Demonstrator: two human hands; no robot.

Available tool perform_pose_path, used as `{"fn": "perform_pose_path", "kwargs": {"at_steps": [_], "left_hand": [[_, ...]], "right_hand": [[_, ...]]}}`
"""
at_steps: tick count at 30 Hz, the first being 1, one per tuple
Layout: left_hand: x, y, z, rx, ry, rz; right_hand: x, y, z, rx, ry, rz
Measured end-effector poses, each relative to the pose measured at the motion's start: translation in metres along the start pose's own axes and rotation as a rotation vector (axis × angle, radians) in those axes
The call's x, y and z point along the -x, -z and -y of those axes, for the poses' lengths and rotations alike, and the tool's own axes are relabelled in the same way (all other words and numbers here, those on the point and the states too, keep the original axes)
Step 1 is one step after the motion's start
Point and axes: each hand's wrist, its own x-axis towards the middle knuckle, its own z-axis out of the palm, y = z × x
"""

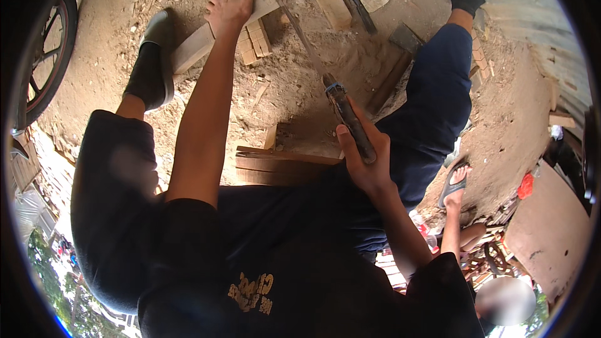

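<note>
My left hand (229, 14) is closed over a pale wooden board (190, 51), its thumb near the board's far end. The board lies at a slant above the dirt floor, with small wooden blocks (253, 42) under or beside it. My right hand (369, 161) grips the dark handle (345, 112) of a handsaw, which has a blue band at its front. The long thin saw blade (303, 36) runs up and left, passing close by the board's far end. Whether its teeth touch the wood, I cannot tell.
Loose wood offcuts (330, 5) and a dark plank (389, 82) lie on the ground between my feet. Brown timber (275, 166) sits close to my lap. A spoked wheel (51, 56) stands at left. Another person's sandalled foot (456, 184) is at right, near a large tan panel (543, 225).
</note>
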Motion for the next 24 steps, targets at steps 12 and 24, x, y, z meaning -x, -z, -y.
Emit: {"fn": "perform_pose_path", "kwargs": {"at_steps": [12,24], "left_hand": [[0.008,0.013,-0.012,-0.022,-0.047,0.085],[0.009,0.009,-0.007,0.001,-0.068,0.124]], "right_hand": [[0.005,-0.008,-0.01,0.092,0.215,-0.032],[-0.073,-0.03,-0.002,-0.048,0.123,0.028]]}}
